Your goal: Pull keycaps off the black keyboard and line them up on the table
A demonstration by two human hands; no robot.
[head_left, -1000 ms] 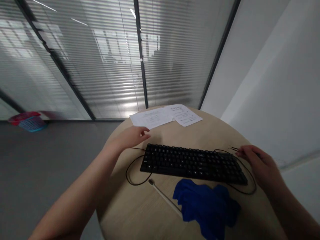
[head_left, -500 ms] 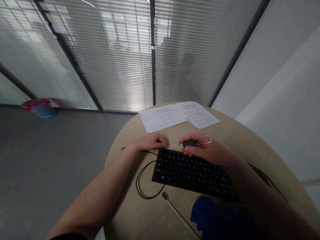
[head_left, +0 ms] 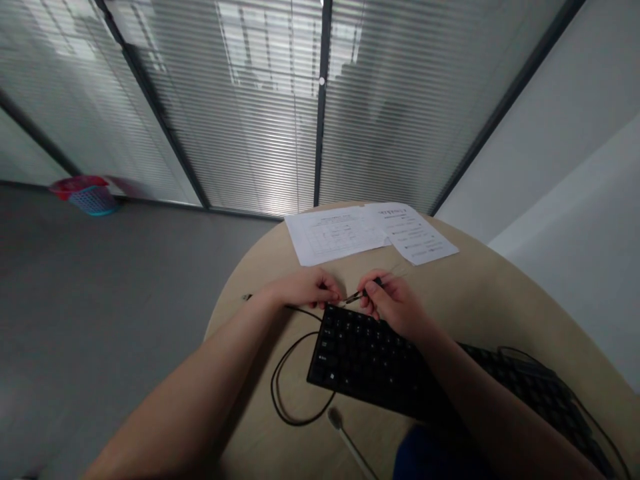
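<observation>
A black keyboard lies on a round light-wood table. My left hand rests by the keyboard's far-left corner, fingers curled against it. My right hand is over the keyboard's top-left rows, pinching a thin wire tool with a dark handle. The tool's tip points at the keyboard's top-left corner, close to my left fingers. The keyboard's black cable loops on the table to its left.
Two printed sheets lie at the table's far edge. A thin white stick with a grey tip and a blue cloth sit near the front. More cable coils at the right. A red and blue basket stands on the floor.
My right hand came from the keyboard's right end to its top-left corner with the wire tool. The view shifted, so the keyboard sits lower and closer.
</observation>
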